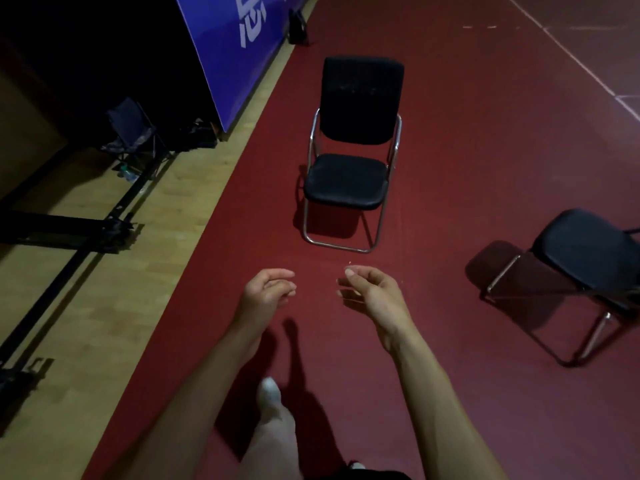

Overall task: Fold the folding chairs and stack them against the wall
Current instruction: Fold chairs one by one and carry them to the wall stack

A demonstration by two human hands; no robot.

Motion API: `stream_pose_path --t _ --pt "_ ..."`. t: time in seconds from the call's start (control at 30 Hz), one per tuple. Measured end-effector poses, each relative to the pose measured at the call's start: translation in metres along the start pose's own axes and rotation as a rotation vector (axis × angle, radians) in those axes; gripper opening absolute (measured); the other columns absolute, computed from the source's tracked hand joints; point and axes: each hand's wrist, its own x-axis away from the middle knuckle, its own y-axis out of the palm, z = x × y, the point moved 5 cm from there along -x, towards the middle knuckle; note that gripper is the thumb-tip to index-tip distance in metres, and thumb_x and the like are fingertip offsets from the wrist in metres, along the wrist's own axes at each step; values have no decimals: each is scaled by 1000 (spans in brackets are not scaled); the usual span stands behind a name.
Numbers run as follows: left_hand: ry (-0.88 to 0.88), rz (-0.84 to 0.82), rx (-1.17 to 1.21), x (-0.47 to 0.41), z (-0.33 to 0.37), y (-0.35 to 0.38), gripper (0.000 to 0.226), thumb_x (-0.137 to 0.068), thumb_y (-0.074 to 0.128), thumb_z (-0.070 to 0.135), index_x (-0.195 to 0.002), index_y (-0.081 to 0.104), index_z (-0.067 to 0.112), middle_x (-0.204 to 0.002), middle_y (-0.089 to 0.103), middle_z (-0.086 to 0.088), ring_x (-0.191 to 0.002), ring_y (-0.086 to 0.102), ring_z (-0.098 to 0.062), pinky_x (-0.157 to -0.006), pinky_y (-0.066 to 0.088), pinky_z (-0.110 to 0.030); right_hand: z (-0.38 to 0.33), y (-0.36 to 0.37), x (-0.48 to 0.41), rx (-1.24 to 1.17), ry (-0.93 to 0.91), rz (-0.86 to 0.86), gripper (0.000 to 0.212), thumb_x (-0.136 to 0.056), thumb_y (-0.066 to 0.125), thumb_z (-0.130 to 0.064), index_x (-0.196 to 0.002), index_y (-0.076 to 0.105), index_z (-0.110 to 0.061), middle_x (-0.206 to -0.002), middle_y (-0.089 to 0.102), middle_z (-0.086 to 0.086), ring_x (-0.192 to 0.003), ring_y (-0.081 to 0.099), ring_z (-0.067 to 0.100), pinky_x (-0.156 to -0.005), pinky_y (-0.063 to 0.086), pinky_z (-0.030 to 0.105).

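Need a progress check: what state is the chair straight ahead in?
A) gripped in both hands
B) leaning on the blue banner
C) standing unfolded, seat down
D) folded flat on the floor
C: the chair stands open on the floor, seat down, ahead of the empty left hand and right hand.

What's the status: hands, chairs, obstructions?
Left hand, right hand empty, loosely curled. Black padded chrome-framed folding chair ahead, unfolded; second chair right, unfolded. Nothing between hands and chair.
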Motion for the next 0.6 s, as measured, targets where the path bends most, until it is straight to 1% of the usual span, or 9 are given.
stream_pose_path --t 0.13,0.27,0.33,0.37,0.43,0.5,0.6 --pt "-35 35 58 -91 9 -30 21 -90 53 -5 -91 65 13 -85 64 -10 -84 60 -20 -74 47 -25 -17 46 -78 74 6 15 14 -93 60 -16 -103 65 -8 -95 70 10 -83 65 19 -80 55 32" --pt "-45 40 39 -204 40 -80 20 -90 54 -3 -92 64 14 -85 65 -8 -83 61 -19 -73 48 -25 -49 122 -172 135 24 22 10 -94 60 -15 -101 63 -9 -95 69 10 -83 65 21 -80 54 33" --pt "-61 18 0 -235 51 -94 20 -90 55 -2 -93 64 15 -86 65 -8 -83 61 -18 -76 48 -26 -63 145 -198 153 28 18 12 -94 59 -15 -103 63 -8 -95 69 10 -83 66 21 -81 53 34" --pt "-57 11 -23 -268 63 -108 20 -90 56 -2 -92 64 16 -87 65 -9 -83 61 -18 -79 47 -27 -75 167 -227 143 27 16 13 -94 59 -15 -104 63 -8 -95 69 9 -83 66 20 -80 53 33" --pt "-56 4 -44 -304 76 -120 21 -89 57 -3 -90 64 17 -87 65 -9 -83 61 -19 -82 47 -29 -90 190 -258 141 20 17 14 -94 59 -15 -105 63 -8 -94 69 8 -83 65 20 -80 54 32" --pt "-79 2 -47 -338 85 -129 22 -89 57 -4 -88 64 17 -84 63 -9 -81 59 -18 -77 48 -24 -100 207 -287 132 36 24 14 -94 58 -15 -106 63 -7 -94 68 8 -83 65 19 -79 54 31" --pt "-113 -13 -15 -386 98 -129 24 -90 55 -6 -87 62 17 -83 61 -6 -76 57 -14 -64 48 -12 -112 222 -334 100 46 35 16 -94 58 -15 -107 63 -6 -97 69 10 -84 65 19 -78 54 30"
